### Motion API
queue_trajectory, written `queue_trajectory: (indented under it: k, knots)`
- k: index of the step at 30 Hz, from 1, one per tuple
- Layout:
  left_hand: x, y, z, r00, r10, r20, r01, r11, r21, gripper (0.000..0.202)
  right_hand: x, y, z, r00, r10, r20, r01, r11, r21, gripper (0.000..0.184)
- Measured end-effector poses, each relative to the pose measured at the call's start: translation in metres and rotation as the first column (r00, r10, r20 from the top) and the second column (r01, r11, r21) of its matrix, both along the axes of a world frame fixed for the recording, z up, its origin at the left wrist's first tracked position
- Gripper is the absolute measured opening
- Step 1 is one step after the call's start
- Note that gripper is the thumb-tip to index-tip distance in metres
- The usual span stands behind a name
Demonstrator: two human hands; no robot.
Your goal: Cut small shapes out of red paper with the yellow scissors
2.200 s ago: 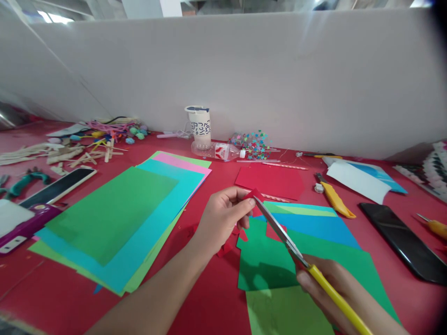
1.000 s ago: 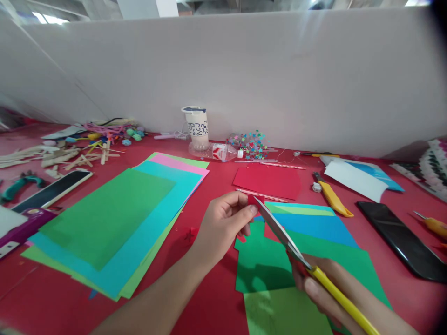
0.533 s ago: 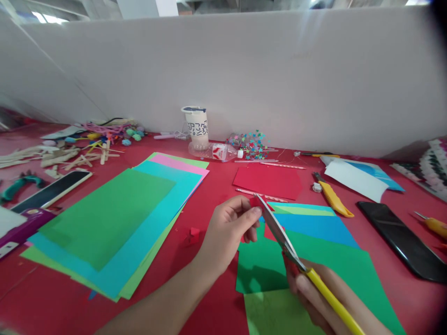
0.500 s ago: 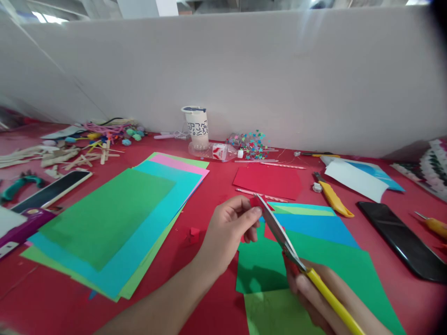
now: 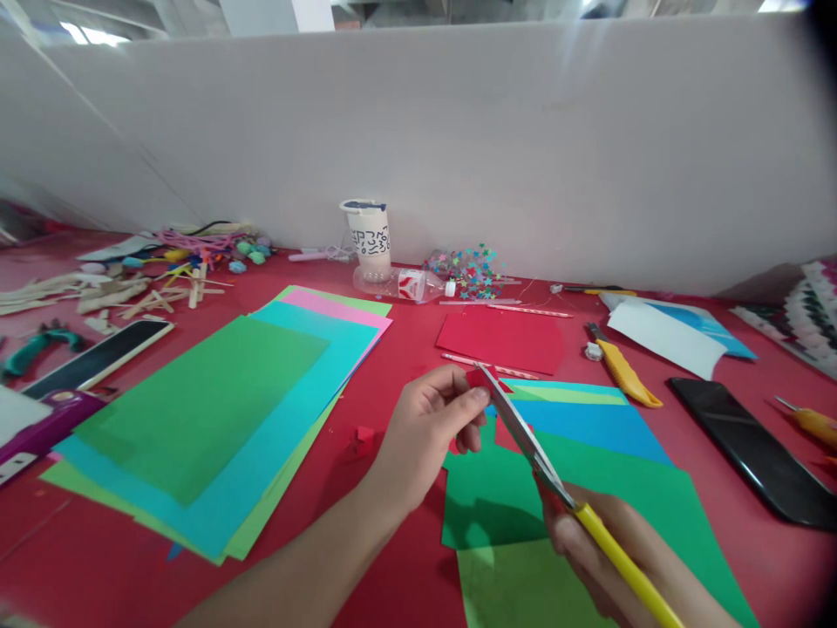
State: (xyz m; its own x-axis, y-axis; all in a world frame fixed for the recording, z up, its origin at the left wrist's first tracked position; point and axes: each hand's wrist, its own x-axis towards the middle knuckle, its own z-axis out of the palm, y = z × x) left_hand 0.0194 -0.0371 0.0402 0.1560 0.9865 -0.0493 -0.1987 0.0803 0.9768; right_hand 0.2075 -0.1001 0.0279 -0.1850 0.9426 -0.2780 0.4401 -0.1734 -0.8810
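My left hand (image 5: pixel 425 427) pinches a small piece of red paper (image 5: pixel 480 380) between thumb and fingers above the table. My right hand (image 5: pixel 608 558) grips yellow-handled scissors (image 5: pixel 555 484); their blades reach up and left to the red piece. Below both hands lie green, blue and light-green paper sheets (image 5: pixel 588 488). A small red scrap (image 5: pixel 363 436) rests on the red table to the left of my left hand.
A stack of green, cyan and pink sheets (image 5: pixel 215 410) lies at left. A red sheet (image 5: pixel 500 338), a yellow utility knife (image 5: pixel 624 373), a black phone (image 5: pixel 751 449), a white cup (image 5: pixel 370 237), a bottle (image 5: pixel 402 282) and craft sticks (image 5: pixel 131 292) surround them. A white partition (image 5: pixel 523 148) stands behind.
The scissors have kept working at the red piece in my left hand. A small red scrap has dropped onto the table left of that hand. Both hands have hardly shifted.
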Motion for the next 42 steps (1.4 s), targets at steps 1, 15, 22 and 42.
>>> queue_trajectory:
  k: [1,15,22,42]
  knots:
    - [0.0,0.0,0.001,1.0,0.0,-0.002,0.0,1.0,0.0,0.021,0.0,0.001,0.001,1.0,0.009,0.001,-0.009,1.0,-0.002,0.061]
    - [-0.001,0.001,0.0,1.0,-0.004,0.009,0.004,1.0,0.009,0.02,0.002,0.002,-0.005,1.0,-0.022,0.018,0.021,0.999,0.037,0.061]
    - [-0.002,0.003,-0.002,0.996,0.034,0.079,-0.032,0.999,-0.024,0.016,0.006,0.003,-0.016,1.0,0.003,-0.009,-0.003,1.0,-0.02,0.057]
    - [-0.001,0.007,-0.006,0.94,0.012,0.341,0.029,0.993,-0.113,0.01,0.006,0.011,-0.033,0.993,0.1,0.056,-0.105,0.989,0.103,0.05]
